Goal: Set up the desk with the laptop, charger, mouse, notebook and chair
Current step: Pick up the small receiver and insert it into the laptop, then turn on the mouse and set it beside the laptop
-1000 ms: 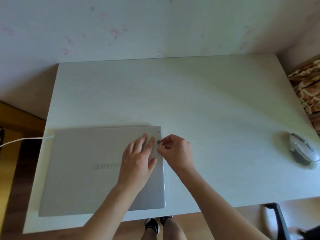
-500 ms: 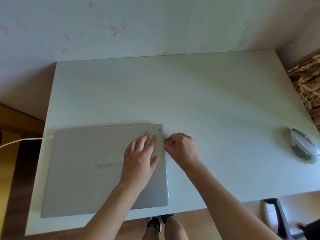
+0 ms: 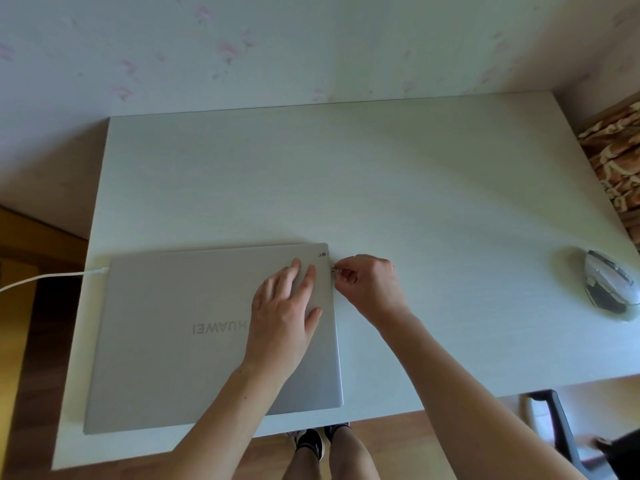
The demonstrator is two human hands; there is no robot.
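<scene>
A closed silver laptop (image 3: pixel 173 334) lies at the front left of the white desk (image 3: pixel 381 188). A white charger cable (image 3: pixel 41 278) is plugged into its left side. My left hand (image 3: pixel 282 317) rests flat on the lid near its right edge, fingers spread. My right hand (image 3: pixel 372 284) pinches a small metal USB plug (image 3: pixel 334 270) against the laptop's right side, near the back corner. A white and grey mouse (image 3: pixel 609 284) sits at the desk's right edge. No notebook is in view.
A black chair part (image 3: pixel 557 420) shows below the desk's front right corner. A patterned brown fabric (image 3: pixel 616 157) lies to the right of the desk. My feet (image 3: pixel 317 438) stand on the wooden floor under the front edge. A wall runs behind the desk.
My right hand has moved the small plug from above the lid's corner down to the laptop's right side. My left hand stays flat on the lid.
</scene>
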